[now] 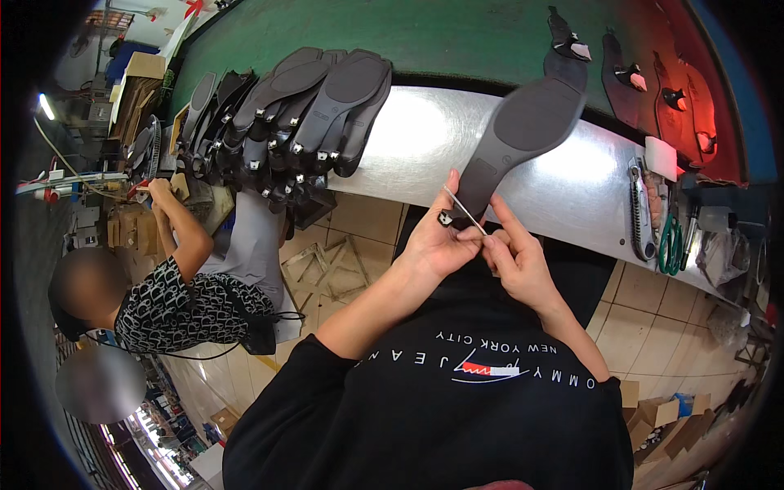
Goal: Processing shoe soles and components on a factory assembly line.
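My left hand (441, 237) grips the heel end of a dark grey flat shoe (523, 131), sole up, resting on the shiny metal ledge (425, 139). A small metal buckle hangs at the heel by my left thumb. My right hand (514, 257) pinches a thin pale strap or thread (464, 209) that runs from the heel. Both hands touch each other just below the shoe's heel, above my black sweatshirt.
Several finished dark shoes (302, 106) lie stacked sole up on the ledge's left. Shoe uppers (621, 73) ride the green conveyor belt (425, 37). A cutter (639, 208), green-handled scissors (671, 242) sit at right. A person in a patterned shirt (175, 306) works at left.
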